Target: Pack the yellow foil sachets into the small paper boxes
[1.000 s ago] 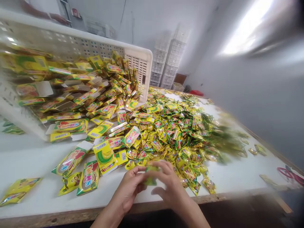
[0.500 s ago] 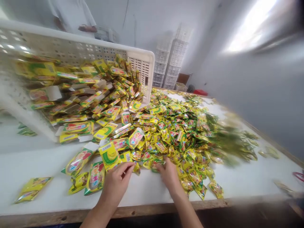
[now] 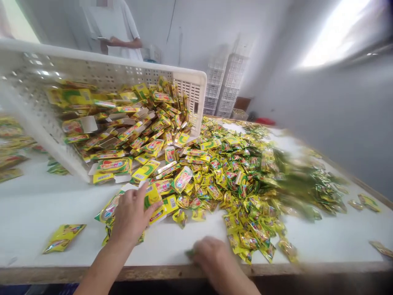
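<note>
My left hand (image 3: 130, 215) is at the near end of the pile, its thumb and fingers closed around the edges of a small yellow box (image 3: 152, 196). Under and beside it lie more flat yellow-green boxes and packets, partly covered by the hand. Low over the table near its front edge, my right hand (image 3: 213, 258) is blurred, its fingers curled on a small green packet (image 3: 190, 254) that shows only in part. To its right spreads a heap of small shiny yellow sachets (image 3: 245, 233).
A white perforated crate (image 3: 201, 102) tipped on its side spills many yellow boxes (image 3: 115, 165) onto the white table (image 3: 27, 205). A lone yellow sachet (image 3: 64, 238) lies at the left. Beyond the crate stands a person in white (image 3: 113, 28). Stacked crates (image 3: 229, 82) are against the wall.
My left hand has moved left and up onto the yellow box. The right hand has drawn back from the sachets toward the table's front edge with a green packet. The view has shifted slightly left.
</note>
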Demonstrator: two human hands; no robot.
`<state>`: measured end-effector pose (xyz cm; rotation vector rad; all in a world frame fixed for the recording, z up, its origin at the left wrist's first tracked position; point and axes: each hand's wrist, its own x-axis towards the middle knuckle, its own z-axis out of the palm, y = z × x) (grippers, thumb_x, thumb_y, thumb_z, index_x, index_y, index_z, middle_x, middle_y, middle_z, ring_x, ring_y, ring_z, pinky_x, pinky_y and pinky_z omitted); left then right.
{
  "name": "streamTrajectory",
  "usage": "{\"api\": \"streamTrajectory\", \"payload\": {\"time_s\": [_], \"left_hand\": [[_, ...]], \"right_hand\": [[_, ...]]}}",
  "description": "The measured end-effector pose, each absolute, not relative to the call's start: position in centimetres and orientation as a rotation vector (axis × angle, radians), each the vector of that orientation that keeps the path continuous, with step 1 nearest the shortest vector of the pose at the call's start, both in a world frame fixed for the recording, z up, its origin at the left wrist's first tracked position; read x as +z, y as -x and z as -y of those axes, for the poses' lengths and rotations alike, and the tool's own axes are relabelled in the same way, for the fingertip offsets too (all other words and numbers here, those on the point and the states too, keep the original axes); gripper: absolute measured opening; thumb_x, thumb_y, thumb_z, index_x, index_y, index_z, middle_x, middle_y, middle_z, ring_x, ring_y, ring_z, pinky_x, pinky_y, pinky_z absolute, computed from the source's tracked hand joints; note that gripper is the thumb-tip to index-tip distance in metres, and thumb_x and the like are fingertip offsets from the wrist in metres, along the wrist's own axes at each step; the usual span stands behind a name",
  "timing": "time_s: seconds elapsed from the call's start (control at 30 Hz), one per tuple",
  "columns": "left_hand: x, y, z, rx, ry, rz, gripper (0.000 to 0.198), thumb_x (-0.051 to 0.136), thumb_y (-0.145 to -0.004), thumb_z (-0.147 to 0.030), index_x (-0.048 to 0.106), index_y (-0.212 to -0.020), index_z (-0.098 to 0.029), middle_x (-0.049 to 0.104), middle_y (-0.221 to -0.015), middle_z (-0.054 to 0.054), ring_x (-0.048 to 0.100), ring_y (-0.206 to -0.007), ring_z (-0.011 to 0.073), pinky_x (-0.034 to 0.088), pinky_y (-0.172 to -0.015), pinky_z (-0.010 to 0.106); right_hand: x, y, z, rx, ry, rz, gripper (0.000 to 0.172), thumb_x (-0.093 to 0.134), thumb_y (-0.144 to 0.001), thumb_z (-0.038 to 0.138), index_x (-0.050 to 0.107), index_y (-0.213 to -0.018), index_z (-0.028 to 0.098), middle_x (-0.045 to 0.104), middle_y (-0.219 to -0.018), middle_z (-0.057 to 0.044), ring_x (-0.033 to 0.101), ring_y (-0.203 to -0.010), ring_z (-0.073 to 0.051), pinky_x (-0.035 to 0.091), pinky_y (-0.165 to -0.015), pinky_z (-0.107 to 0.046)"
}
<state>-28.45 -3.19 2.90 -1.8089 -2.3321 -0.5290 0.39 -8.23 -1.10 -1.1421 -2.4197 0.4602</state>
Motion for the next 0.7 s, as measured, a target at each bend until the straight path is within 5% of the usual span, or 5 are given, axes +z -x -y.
{"api": "streamTrajectory", "payload": {"time_s": [0.07,0.17,0.3,0.4,0.7], "left_hand": [[2.6,28.1,3.3,-0.37,2.07,2.076,0.055,0.053,-0.086,-0.012,0.052,-0.139,-0.026,0.047,-0.143,0.021,0.043,-0.132,0.0406,0.043,-0.098,0.055],[2.2,29.2,3.6,-0.19,2.377,1.821,0.092,0.044,-0.067,0.013,0.046,-0.142,-0.04,0.027,-0.161,0.008,0.024,-0.146,0.0379,0.037,-0.103,0.06],[1.8,32.0,3.0,-0.147,2.468,1.777,0.102,0.044,-0.063,0.013,0.035,-0.146,-0.046,0.025,-0.162,0.003,0.039,-0.137,0.0398,0.042,-0.097,0.064],[1.7,33.6,1.7,-0.301,2.584,1.777,0.086,0.044,-0.069,0.006,0.049,-0.139,-0.042,0.031,-0.16,0.001,0.048,-0.132,0.0359,0.043,-0.101,0.059],[3.6,34.1,1.2,-0.446,2.82,1.787,0.074,0.036,-0.074,0.001,0.055,-0.137,-0.032,0.033,-0.159,0.002,0.043,-0.139,0.0265,0.047,-0.102,0.036]], "right_hand": [[-0.4,-0.8,9.8,0.53,1.116,2.515,0.021,0.061,-0.085,0.006,0.06,-0.097,0.023,0.066,-0.092,-0.002,0.063,-0.082,-0.019,0.045,-0.071,-0.025],[0.2,-1.3,11.0,0.7,1.21,2.397,0.031,0.063,-0.082,0.002,0.059,-0.101,0.025,0.066,-0.101,0.0,0.063,-0.091,-0.018,0.045,-0.08,-0.024],[-0.6,-1.2,10.5,0.961,1.325,2.058,0.025,0.07,-0.08,0.009,0.063,-0.096,0.026,0.068,-0.095,0.002,0.063,-0.089,-0.017,0.044,-0.078,-0.022],[-1.5,-0.8,9.2,1.071,1.386,1.81,0.009,0.067,-0.083,0.017,0.066,-0.09,0.022,0.069,-0.081,0.002,0.062,-0.078,-0.017,0.043,-0.069,-0.023],[-2.2,-1.5,7.7,1.218,1.305,1.651,0.009,0.068,-0.078,0.02,0.06,-0.082,0.02,0.064,-0.075,0.002,0.06,-0.074,-0.018,0.042,-0.065,-0.024]]}}
